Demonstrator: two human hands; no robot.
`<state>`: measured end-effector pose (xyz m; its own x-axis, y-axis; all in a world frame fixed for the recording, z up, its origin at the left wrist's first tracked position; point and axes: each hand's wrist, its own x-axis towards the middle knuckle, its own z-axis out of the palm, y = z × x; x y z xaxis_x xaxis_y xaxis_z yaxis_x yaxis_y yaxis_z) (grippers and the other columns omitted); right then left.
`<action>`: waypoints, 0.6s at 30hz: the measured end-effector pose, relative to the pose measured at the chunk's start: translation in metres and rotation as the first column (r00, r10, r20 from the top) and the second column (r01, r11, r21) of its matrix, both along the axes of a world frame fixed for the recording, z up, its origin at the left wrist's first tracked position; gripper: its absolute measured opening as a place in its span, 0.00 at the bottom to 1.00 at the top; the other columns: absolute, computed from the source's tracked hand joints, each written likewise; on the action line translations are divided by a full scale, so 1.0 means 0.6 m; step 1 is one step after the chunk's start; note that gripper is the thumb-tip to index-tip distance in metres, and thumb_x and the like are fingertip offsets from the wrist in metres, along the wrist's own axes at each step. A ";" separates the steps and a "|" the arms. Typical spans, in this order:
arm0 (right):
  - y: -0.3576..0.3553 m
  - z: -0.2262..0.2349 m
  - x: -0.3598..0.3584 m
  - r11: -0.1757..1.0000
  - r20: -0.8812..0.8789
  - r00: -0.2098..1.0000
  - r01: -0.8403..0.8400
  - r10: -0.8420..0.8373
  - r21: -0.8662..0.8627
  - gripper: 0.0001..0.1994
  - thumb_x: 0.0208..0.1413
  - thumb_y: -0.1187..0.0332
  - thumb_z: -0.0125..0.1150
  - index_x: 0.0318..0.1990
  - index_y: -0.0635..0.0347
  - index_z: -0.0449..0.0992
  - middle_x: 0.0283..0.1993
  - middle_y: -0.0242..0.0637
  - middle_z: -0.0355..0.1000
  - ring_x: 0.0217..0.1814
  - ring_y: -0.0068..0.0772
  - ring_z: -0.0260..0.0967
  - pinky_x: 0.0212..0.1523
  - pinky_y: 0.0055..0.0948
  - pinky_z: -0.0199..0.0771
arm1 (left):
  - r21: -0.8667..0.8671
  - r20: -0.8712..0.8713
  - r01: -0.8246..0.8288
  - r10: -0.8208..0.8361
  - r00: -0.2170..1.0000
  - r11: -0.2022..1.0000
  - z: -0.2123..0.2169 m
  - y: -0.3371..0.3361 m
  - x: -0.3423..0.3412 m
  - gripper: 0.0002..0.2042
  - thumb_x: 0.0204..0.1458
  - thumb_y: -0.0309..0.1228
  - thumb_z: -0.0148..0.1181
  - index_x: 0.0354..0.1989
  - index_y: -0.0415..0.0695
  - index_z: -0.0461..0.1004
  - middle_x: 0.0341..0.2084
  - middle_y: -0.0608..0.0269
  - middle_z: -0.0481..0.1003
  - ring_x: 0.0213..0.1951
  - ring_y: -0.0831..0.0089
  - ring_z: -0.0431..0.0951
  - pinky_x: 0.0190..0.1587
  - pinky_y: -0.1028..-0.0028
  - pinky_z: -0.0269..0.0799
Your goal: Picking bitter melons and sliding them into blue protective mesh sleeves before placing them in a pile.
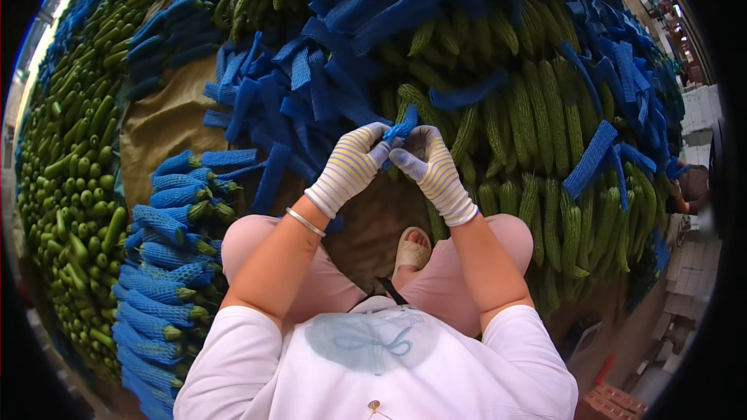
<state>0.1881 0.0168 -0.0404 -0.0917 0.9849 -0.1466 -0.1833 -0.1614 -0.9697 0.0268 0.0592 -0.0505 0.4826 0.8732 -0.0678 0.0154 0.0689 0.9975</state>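
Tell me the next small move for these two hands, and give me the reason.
Probably the left hand and right hand should spread open the blue mesh sleeve: it looks bunched at their fingertips, bare green vegetables lie to the right, and sleeved vegetables lie in a row at the left.

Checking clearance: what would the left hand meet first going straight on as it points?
The left hand has the blue mesh piece right at its fingertips; past that, likely the long green vegetable ahead, though depth is unclear and it might pass above.
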 end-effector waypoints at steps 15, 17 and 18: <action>-0.018 -0.004 0.042 0.990 -0.170 0.979 -0.126 0.114 -0.064 0.16 0.57 0.66 0.56 0.50 0.65 0.68 0.37 0.31 0.70 0.37 0.18 0.66 0.40 0.20 0.70 | -0.284 0.231 0.149 -0.083 0.970 0.947 0.055 -0.027 -0.013 0.06 0.56 0.31 0.55 0.37 0.42 0.72 0.24 0.75 0.68 0.26 0.87 0.64 0.29 0.85 0.61; -0.005 -0.010 0.052 0.998 -0.230 0.973 0.023 -0.036 -0.057 0.13 0.58 0.68 0.53 0.47 0.66 0.70 0.36 0.32 0.71 0.36 0.19 0.67 0.41 0.21 0.71 | -0.284 0.225 0.116 -0.051 0.973 0.952 0.070 -0.019 -0.011 0.06 0.55 0.32 0.56 0.35 0.43 0.72 0.22 0.76 0.67 0.23 0.88 0.61 0.26 0.85 0.56; 0.001 -0.009 0.063 0.992 -0.160 0.980 0.115 -0.120 -0.043 0.12 0.57 0.69 0.52 0.46 0.67 0.70 0.36 0.33 0.72 0.36 0.19 0.68 0.40 0.21 0.71 | -0.276 0.171 0.054 -0.006 0.985 0.960 0.073 -0.011 -0.014 0.06 0.55 0.32 0.56 0.35 0.43 0.72 0.21 0.75 0.67 0.22 0.87 0.61 0.26 0.85 0.57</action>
<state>0.2256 0.0176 -0.0460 -0.0006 0.9851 -0.1722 -0.3571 -0.1611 -0.9201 0.0184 0.0524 -0.0068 0.5335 0.8161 -0.2222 -0.1434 0.3462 0.9271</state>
